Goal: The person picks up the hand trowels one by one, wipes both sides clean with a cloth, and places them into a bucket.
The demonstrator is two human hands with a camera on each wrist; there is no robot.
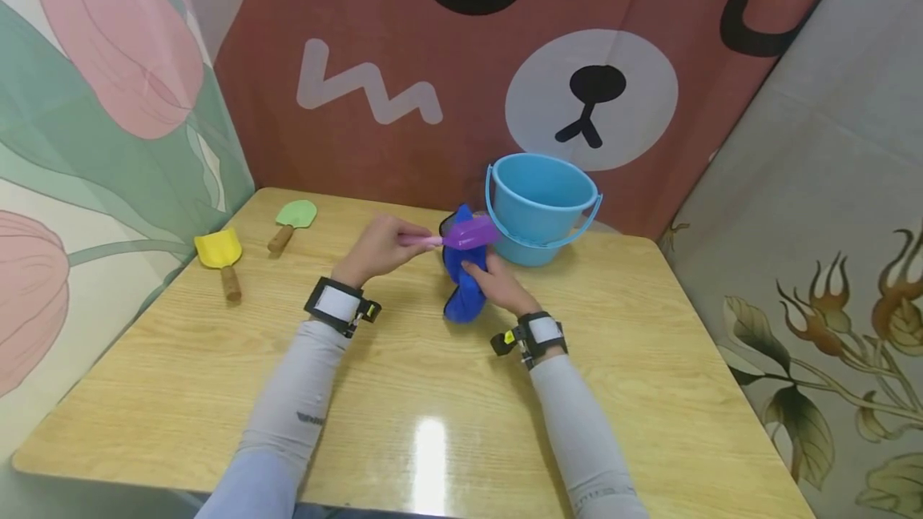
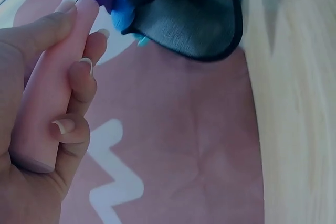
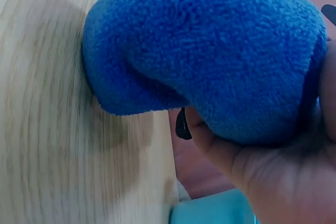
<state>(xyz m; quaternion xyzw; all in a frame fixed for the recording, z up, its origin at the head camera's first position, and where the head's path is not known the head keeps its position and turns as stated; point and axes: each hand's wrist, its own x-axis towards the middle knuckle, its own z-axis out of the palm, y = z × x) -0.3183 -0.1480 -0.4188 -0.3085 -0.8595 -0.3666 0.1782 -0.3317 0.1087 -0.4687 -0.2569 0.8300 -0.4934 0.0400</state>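
Note:
My left hand (image 1: 377,250) grips the pink handle (image 2: 55,90) of a toy shovel with a purple scoop (image 1: 472,233). That scoop overlaps the upper part of a blue plush cleaning cloth (image 1: 467,299) in the head view. The cloth is folded over, fluffy on one side, with a smooth grey face (image 2: 191,22) edged in black. My right hand (image 1: 505,283) holds the cloth from the right, thumb on the near side. In the right wrist view, the right hand (image 3: 278,177) wraps around the cloth's lower edge; several of its fingers are hidden.
A light blue bucket (image 1: 544,215) stands just behind and right of the cloth, its handle hanging down in front. At the back left of the wooden table (image 1: 404,391) lie a yellow toy shovel (image 1: 219,248) and a green one (image 1: 296,213). Printed curtains hang behind and at both sides.

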